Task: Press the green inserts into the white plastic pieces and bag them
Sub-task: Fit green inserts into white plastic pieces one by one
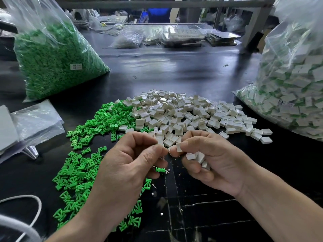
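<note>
Left hand (132, 159) pinching a green insert (160, 169), right hand (211, 159) curled round white pieces (191, 156), both close together.

Your loose green fan-shaped plastic inserts (82, 165) lie scattered at left, meeting the heap of small white box-shaped plastic pieces (188, 116) ahead. Your right hand (215, 165) pinches one white piece (179, 147), with more in its palm. A single green insert (160, 169) peeks from the curled fingers of your left hand (125, 168). The clear bag of assembled pieces (293, 88) stands at right.

Left hand (129, 165), right hand (215, 161): both bare. Forearms (279, 205) bare all way to frame edge. Creases show at knuckles, wrists. Only hands, forearms of person in view.
</note>
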Motion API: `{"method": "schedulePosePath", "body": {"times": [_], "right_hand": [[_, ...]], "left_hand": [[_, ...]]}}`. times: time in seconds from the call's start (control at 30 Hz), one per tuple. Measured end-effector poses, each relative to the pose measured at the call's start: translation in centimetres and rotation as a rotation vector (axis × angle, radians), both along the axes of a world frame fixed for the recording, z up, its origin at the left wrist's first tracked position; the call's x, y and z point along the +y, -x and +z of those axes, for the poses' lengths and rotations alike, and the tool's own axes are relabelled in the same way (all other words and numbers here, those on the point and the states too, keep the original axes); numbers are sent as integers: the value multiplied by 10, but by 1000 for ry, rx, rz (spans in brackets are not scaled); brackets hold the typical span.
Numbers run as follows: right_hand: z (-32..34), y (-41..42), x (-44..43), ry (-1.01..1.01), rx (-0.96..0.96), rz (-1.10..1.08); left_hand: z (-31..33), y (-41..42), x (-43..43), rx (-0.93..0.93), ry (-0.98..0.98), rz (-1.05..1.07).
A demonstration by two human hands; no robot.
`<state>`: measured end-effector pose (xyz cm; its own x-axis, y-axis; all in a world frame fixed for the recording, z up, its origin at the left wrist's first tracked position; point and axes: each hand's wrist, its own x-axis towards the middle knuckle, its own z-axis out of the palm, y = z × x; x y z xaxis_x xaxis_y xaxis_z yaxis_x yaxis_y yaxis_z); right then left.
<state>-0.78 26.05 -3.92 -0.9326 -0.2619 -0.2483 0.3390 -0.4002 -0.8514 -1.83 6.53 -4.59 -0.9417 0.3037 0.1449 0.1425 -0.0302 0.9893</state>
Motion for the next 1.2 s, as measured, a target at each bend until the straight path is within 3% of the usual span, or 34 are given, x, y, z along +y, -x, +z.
{"method": "schedulePosePath", "body": {"times": [0.13,0.33,0.57,0.83,0.97,1.2], "right_hand": [[-1,2,0,28,-45,-21],[-4,4,0,222,-202,-17],[-3,3,-3,344,-211,54],[-1,-11,-16,-166,11,76],[1,-15,-20,-271,141,69],[4,-16,-17,-320,200,101]], "left_hand": [[0,1,-3,10,50,61],[1,1,-2,-116,-99,-24],[2,2,-4,-135,-162,-44],[-2,4,-4,-138,-122,11],[-2,3,-2,-134,-87,16],[-2,2,-2,-154,-57,-13]]}}
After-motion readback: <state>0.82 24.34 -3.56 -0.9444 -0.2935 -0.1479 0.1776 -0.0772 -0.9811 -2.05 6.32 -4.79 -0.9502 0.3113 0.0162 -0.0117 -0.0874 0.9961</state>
